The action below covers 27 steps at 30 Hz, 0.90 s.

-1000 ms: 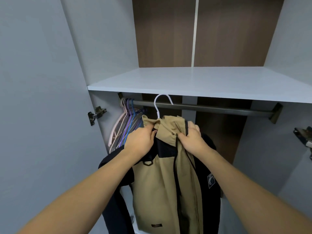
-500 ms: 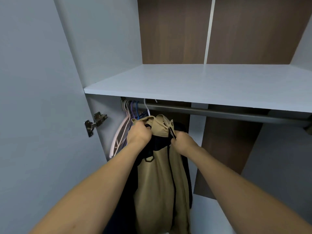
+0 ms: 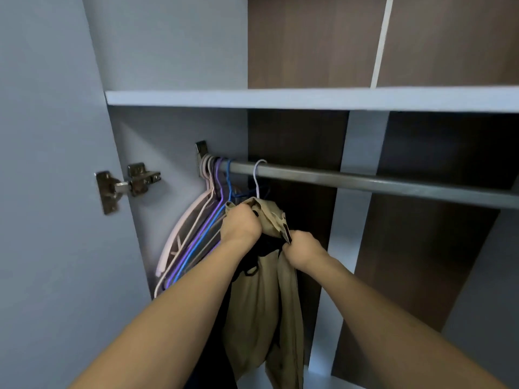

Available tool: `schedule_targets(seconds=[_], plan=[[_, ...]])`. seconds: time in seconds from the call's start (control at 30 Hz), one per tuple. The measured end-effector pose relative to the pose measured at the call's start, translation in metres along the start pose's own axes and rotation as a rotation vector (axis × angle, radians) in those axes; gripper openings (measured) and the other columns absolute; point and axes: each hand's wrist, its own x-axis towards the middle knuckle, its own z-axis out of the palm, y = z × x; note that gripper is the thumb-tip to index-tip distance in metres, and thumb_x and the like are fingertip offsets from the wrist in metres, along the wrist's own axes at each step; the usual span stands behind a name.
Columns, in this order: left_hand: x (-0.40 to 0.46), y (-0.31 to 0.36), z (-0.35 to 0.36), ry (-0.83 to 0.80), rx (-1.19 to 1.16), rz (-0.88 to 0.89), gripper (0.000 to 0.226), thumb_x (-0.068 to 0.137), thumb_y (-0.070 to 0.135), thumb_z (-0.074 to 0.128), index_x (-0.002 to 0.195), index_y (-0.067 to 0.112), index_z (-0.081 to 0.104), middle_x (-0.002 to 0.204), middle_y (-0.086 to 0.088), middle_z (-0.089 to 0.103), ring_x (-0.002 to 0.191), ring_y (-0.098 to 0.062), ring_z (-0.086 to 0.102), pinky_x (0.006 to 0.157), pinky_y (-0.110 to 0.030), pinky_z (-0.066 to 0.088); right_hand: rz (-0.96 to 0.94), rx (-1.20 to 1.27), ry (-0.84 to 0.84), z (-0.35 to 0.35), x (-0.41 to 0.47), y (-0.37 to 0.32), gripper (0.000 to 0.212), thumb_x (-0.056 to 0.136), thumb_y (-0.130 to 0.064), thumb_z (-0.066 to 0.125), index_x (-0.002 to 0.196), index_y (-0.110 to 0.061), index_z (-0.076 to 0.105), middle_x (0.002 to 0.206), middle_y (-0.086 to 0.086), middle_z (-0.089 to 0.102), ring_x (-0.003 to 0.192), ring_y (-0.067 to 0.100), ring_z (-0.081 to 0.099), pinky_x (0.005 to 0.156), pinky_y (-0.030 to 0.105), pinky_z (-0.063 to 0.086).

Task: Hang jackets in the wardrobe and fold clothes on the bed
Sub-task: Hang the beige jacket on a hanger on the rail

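Jacket (image 3: 261,304): showing plain tan, with black panels and black trim at the collar. Its hanger (image 3: 257,178): showing white. Spare hangers (image 3: 196,234): running pale pink, white, purple and blue, all plain. Rail (image 3: 365,182): showing dark grey metal. Shelf (image 3: 309,98): appearing pale blue-grey, as is the door (image 3: 50,192). Back panel (image 3: 303,40): showing dark brown woodgrain with a white strip. Hinge (image 3: 127,183): showing dull bronze-grey.

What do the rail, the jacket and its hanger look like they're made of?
Rail: likely metal, dull grey with a soft sheen along it. Jacket: matte tan woven fabric with black panels, creasing softly. Hanger: thin white hook, probably coated wire or plastic; can't tell which.
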Motion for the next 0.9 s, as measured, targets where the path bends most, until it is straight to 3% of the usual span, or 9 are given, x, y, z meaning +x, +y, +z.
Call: schedule_targets(seconds=[0.17, 0.27, 0.33, 0.4, 0.47, 0.53, 0.67, 0.9], plan=[[-0.002, -0.025, 0.032, 0.304, 0.458, 0.240, 0.025, 0.093, 0.007, 0.045, 0.114, 0.007, 0.058, 0.114, -0.014, 0.064, 0.101, -0.034, 0.062, 0.071, -0.038, 0.042, -0.167, 0.071, 0.120, 0.053, 0.035, 0.033, 0.029, 0.093, -0.019, 0.048, 0.120, -0.012, 0.058, 0.106, 0.011, 0.061, 0.094, 0.029, 0.060, 0.078, 0.033, 0.051], [-0.009, -0.043, 0.056, 0.563, 0.739, 0.355, 0.029, 0.093, 0.014, 0.037, 0.118, 0.008, 0.051, 0.117, -0.013, 0.056, 0.107, -0.032, 0.053, 0.088, -0.042, 0.041, -0.213, 0.188, 0.225, 0.089, 0.053, 0.059, 0.044, 0.089, -0.021, 0.051, 0.132, -0.017, 0.050, 0.115, 0.009, 0.060, 0.106, 0.030, 0.059, 0.089, 0.038, 0.051], [-0.013, -0.061, 0.079, 0.727, 0.863, 0.424, 0.044, 0.094, 0.017, 0.031, 0.134, 0.006, 0.042, 0.130, -0.015, 0.048, 0.119, -0.035, 0.046, 0.102, -0.047, 0.035, -0.224, 0.256, 0.294, 0.116, 0.064, 0.082, 0.056, 0.087, -0.023, 0.055, 0.141, -0.018, 0.041, 0.123, 0.008, 0.058, 0.113, 0.029, 0.057, 0.094, 0.039, 0.049], [-0.014, -0.081, 0.105, 0.779, 0.928, 0.466, 0.058, 0.095, 0.019, 0.025, 0.151, 0.002, 0.019, 0.154, -0.021, 0.025, 0.142, -0.041, 0.023, 0.118, -0.054, 0.013, -0.219, 0.299, 0.340, 0.141, 0.076, 0.103, 0.065, 0.087, -0.025, 0.059, 0.146, -0.017, 0.034, 0.130, 0.009, 0.056, 0.117, 0.029, 0.056, 0.097, 0.040, 0.048], [-0.019, -0.101, 0.137, 0.784, 0.987, 0.511, 0.063, 0.095, 0.020, 0.022, 0.153, 0.001, 0.008, 0.161, -0.021, 0.006, 0.148, -0.042, 0.003, 0.117, -0.057, -0.007, -0.207, 0.358, 0.364, 0.170, 0.086, 0.124, 0.062, 0.087, -0.026, 0.061, 0.143, -0.016, 0.037, 0.130, 0.008, 0.056, 0.118, 0.029, 0.055, 0.094, 0.036, 0.047], [-0.027, -0.122, 0.170, 0.741, 1.015, 0.544, 0.065, 0.094, 0.024, 0.021, 0.154, 0.004, 0.007, 0.161, -0.020, 0.003, 0.148, -0.041, -0.003, 0.115, -0.057, -0.015, -0.199, 0.406, 0.366, 0.201, 0.090, 0.142, 0.058, 0.086, -0.028, 0.063, 0.138, -0.016, 0.041, 0.129, 0.007, 0.056, 0.117, 0.028, 0.056, 0.094, 0.036, 0.047], [-0.045, -0.165, 0.235, 0.587, 1.057, 0.613, 0.067, 0.094, 0.034, 0.019, 0.154, 0.006, 0.012, 0.161, -0.019, 0.004, 0.148, -0.038, -0.004, 0.113, -0.055, -0.022, -0.185, 0.431, 0.314, 0.260, 0.095, 0.174, 0.064, 0.085, -0.030, 0.065, 0.140, -0.013, 0.039, 0.134, 0.008, 0.053, 0.120, 0.029, 0.054, 0.099, 0.042, 0.048], [-0.071, -0.235, 0.321, 0.273, 1.055, 0.618, 0.066, 0.089, 0.023, 0.009, 0.151, 0.005, 0.022, 0.156, -0.019, 0.021, 0.146, -0.038, 0.010, 0.111, -0.051, -0.026, -0.153, 0.420, 0.331, 0.326, 0.095, 0.211, 0.088, 0.080, -0.033, 0.070, 0.151, -0.020, 0.019, 0.144, 0.010, 0.042, 0.128, 0.031, 0.047, 0.102, 0.046, 0.045]])
